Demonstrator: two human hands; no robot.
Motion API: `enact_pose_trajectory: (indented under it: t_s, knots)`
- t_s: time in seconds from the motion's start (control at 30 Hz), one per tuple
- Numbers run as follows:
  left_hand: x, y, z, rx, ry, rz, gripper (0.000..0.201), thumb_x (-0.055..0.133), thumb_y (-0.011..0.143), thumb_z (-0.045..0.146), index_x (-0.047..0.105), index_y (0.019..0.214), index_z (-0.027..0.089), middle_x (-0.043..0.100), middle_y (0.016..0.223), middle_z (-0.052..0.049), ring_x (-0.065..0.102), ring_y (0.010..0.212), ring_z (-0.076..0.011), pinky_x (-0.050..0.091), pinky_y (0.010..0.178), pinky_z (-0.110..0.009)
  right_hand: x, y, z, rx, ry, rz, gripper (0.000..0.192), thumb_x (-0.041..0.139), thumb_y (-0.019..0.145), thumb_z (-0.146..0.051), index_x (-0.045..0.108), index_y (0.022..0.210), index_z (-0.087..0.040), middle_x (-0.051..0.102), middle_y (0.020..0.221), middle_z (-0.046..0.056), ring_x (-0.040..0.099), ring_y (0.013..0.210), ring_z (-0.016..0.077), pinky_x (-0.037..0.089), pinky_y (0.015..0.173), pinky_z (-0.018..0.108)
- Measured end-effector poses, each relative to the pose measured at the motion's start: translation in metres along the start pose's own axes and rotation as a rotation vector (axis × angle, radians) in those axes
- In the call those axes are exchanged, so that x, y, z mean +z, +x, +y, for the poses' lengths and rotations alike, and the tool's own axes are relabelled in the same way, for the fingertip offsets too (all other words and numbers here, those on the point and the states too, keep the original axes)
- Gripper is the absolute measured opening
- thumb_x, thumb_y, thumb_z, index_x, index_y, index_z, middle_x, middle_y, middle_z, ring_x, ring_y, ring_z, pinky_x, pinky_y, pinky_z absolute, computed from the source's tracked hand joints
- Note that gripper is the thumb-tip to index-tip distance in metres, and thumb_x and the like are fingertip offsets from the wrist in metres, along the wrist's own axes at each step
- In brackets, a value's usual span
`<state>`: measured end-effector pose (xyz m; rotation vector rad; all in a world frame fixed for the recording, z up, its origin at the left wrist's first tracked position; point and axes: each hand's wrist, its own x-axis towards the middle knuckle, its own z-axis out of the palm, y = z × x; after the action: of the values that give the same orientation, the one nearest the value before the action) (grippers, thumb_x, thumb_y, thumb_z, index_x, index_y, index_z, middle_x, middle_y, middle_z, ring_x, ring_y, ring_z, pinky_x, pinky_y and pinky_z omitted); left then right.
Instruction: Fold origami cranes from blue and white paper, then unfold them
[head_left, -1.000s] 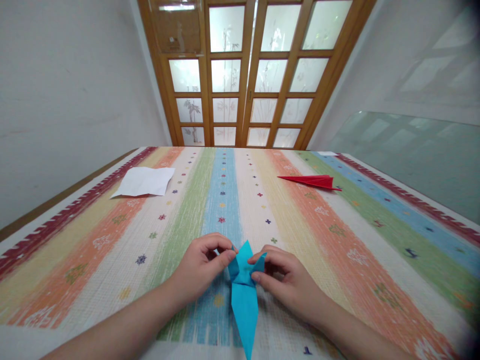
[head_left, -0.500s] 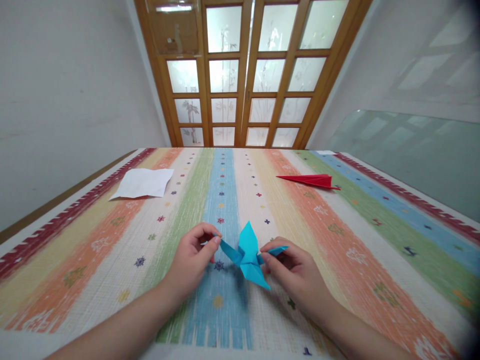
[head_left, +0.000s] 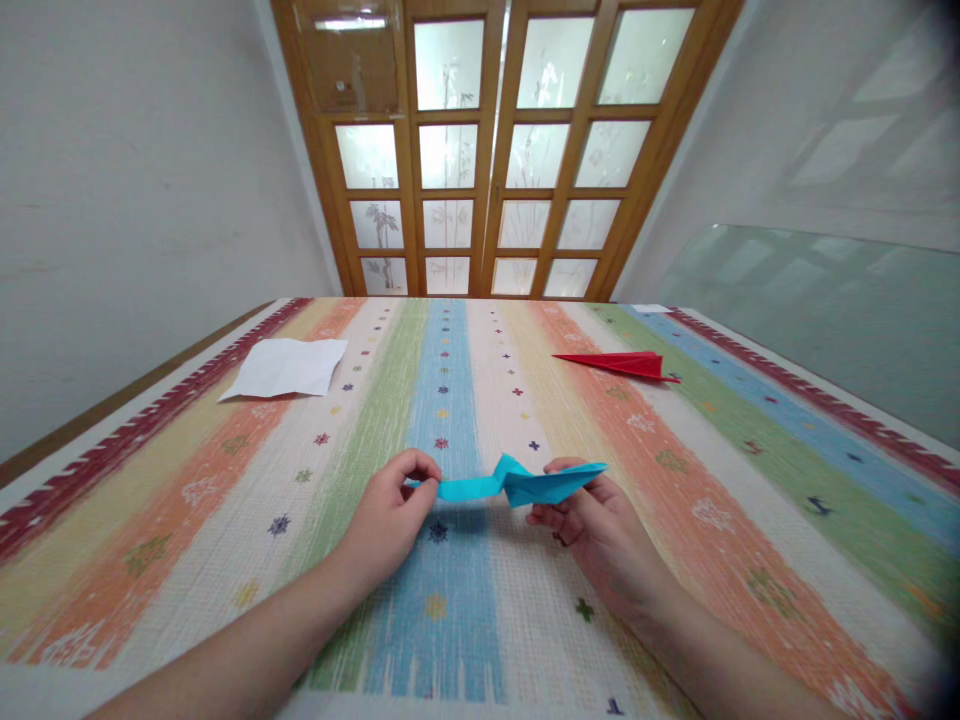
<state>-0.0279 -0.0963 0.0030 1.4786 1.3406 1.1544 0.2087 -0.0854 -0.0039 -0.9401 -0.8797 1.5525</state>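
A blue origami crane (head_left: 536,487) of folded paper is held between my two hands, a little above the striped tablecloth (head_left: 457,600). My left hand (head_left: 401,500) pinches the end of its narrow strip on the left, thumb against fingers. At the right, my right hand (head_left: 589,510) grips the wider, pointed part, which lies over the fingers and hides some of them. The wings are folded together there, pointing right.
Toward the back left lies a white sheet of paper (head_left: 287,367). A red paper plane (head_left: 619,365) rests at the back right. Beyond the table's far edge stand wood-framed glass doors (head_left: 495,150), and a glass panel (head_left: 817,310) leans along the right wall.
The crane's spread wings have swung to the right and come together. My right hand has moved slightly right and now holds them; my left hand has stayed almost in place.
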Motion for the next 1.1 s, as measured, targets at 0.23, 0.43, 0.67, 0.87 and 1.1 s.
enact_pose_trajectory:
  t_s: [0.23,0.43,0.67,0.87,1.1]
  knots:
    - [0.002,-0.01,0.007,0.216,0.308,-0.135,0.015,0.052,0.089,0.014,0.066,0.09,0.02,0.067,0.091,-0.003,0.062,0.09,-0.0201,0.046,0.085,-0.036,-0.001,0.0,-0.004,0.031,0.165,-0.054,0.02,0.082,0.078,-0.035,0.069,0.083,-0.02,0.069,0.073,0.001,0.067,0.067,0.0143,0.059,0.069,0.03]
    - [-0.003,-0.016,0.012,0.474,0.292,-0.068,0.018,0.055,0.095,0.024,0.061,0.112,0.021,0.064,0.112,-0.007,0.059,0.108,-0.022,0.044,0.097,-0.04,0.001,-0.008,-0.005,0.026,0.032,-0.177,0.021,0.079,0.081,-0.041,0.069,0.088,-0.023,0.072,0.077,0.002,0.07,0.068,0.0173,0.059,0.066,0.031]
    - [-0.004,-0.022,0.018,0.722,0.329,-0.067,0.022,0.06,0.091,0.015,0.064,0.112,0.021,0.06,0.117,-0.008,0.057,0.108,-0.0213,0.044,0.095,-0.038,0.004,-0.019,-0.004,-0.341,-0.427,-0.258,0.002,0.071,0.089,-0.027,0.072,0.091,-0.025,0.065,0.079,-0.001,0.065,0.064,0.0109,0.052,0.056,0.02]
    - [-0.003,-0.026,0.021,0.848,0.34,-0.05,0.027,0.062,0.087,0.011,0.063,0.113,0.018,0.061,0.113,-0.009,0.057,0.106,-0.0218,0.045,0.094,-0.038,0.007,-0.029,-0.015,-0.789,-0.716,-0.259,0.018,0.063,0.09,-0.01,0.068,0.098,-0.025,0.067,0.083,0.001,0.065,0.074,0.0144,0.053,0.063,0.026]
    - [-0.003,-0.027,0.018,0.624,0.222,0.035,0.018,0.055,0.092,0.014,0.058,0.109,0.021,0.058,0.078,0.001,0.056,0.07,-0.0132,0.045,0.067,-0.026,0.004,-0.034,-0.021,-1.076,-0.852,-0.4,0.04,0.056,0.084,0.004,0.064,0.115,-0.02,0.067,0.093,0.006,0.065,0.084,0.0162,0.056,0.071,0.028]
